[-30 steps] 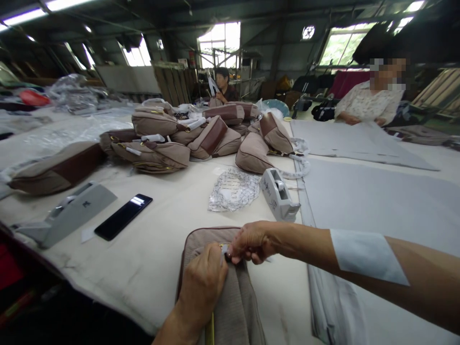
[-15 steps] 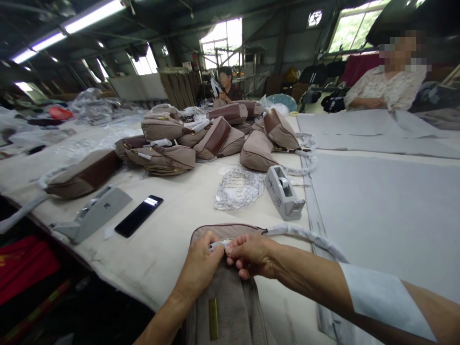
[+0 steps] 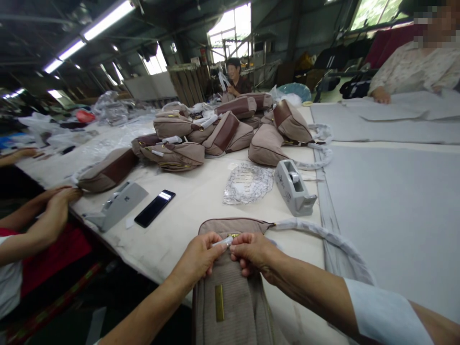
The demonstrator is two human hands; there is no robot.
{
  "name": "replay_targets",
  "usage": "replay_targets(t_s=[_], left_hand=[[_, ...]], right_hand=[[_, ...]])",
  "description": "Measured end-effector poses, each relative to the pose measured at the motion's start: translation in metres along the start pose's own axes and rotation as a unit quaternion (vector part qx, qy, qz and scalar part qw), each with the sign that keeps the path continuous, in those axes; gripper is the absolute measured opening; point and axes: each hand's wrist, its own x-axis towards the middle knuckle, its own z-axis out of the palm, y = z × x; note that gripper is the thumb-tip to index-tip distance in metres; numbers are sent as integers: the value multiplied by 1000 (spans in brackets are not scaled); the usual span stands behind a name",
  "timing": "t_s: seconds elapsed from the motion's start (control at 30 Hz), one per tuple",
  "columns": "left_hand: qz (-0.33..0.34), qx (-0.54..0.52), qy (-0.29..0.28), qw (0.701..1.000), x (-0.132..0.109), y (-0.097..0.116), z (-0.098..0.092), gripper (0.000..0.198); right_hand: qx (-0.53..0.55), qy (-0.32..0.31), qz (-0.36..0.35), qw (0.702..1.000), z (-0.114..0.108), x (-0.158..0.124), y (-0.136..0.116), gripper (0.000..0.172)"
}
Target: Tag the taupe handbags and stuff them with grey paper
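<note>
A taupe handbag (image 3: 230, 306) with a gold plate lies at the table's near edge, its wrapped strap (image 3: 323, 235) curving off to the right. My left hand (image 3: 199, 256) and my right hand (image 3: 253, 251) meet over the bag's top. Both pinch a small white strip (image 3: 223, 241) at the gold zipper pull. Fingers of each hand are closed on it.
A grey tape dispenser (image 3: 294, 187), a clear printed packet (image 3: 247, 182) and a black phone (image 3: 154, 208) lie ahead. A pile of similar bags (image 3: 215, 134) sits farther back. Grey sheets (image 3: 391, 191) cover the right. Another person's hands (image 3: 59, 199) rest at the left edge; two people work at the far side.
The view has lifted and swung, bringing another person's arms in at the left. My hands stay together on the white strip at the zipper, the bag's gold plate now showing.
</note>
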Motion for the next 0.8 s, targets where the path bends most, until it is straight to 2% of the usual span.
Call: replay_targets(t_s=[0.13, 0.23, 0.4, 0.5, 0.6, 0.8], left_hand=[[-26, 20, -6, 999, 3, -3, -1, 32], [-18, 12, -3, 1000, 0, -2, 1, 32], [-8, -100, -18, 995, -3, -2, 7, 36], [-10, -195, -34, 980, -2, -4, 8, 38], [-42, -271, -55, 960, 0, -7, 9, 35], [-94, -384, -72, 916, 5, -20, 13, 25]], right_hand=[[6, -3, 6, 1000, 0, 0, 1, 9], [15, -8, 13, 1000, -1, 0, 0, 9], [38, -29, 12, 999, -4, -1, -1, 8], [48, -27, 4, 998, -2, -1, 1, 6], [44, -11, -29, 999, 2, 0, 7, 3], [9, 36, -94, 995, 9, 9, 23, 10]])
